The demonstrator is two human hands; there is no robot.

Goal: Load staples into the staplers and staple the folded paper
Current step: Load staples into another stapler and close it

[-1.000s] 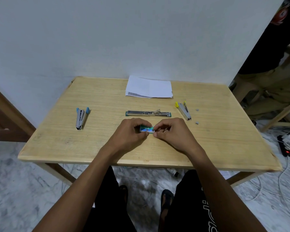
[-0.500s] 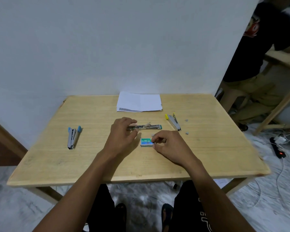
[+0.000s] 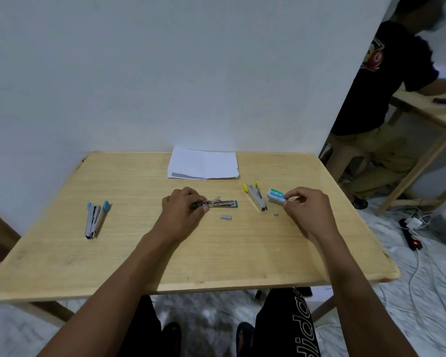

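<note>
The green staple box (image 3: pixel 276 195), its label too small to read, is pinched in the right hand (image 3: pixel 308 206) at the desk's (image 3: pixel 139 253) 2 o'clock. The left hand (image 3: pixel 182 206) clamps the green stapler (image 3: pixel 223 203) at centre. Folded paper (image 3: pixel 203 163) lies at 12, the yellow stapler (image 3: pixel 255 197) beside the box.

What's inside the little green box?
Cannot tell. The little green box looks closed, pinched by the right hand beside the yellow stapler, so its contents are hidden.
</note>
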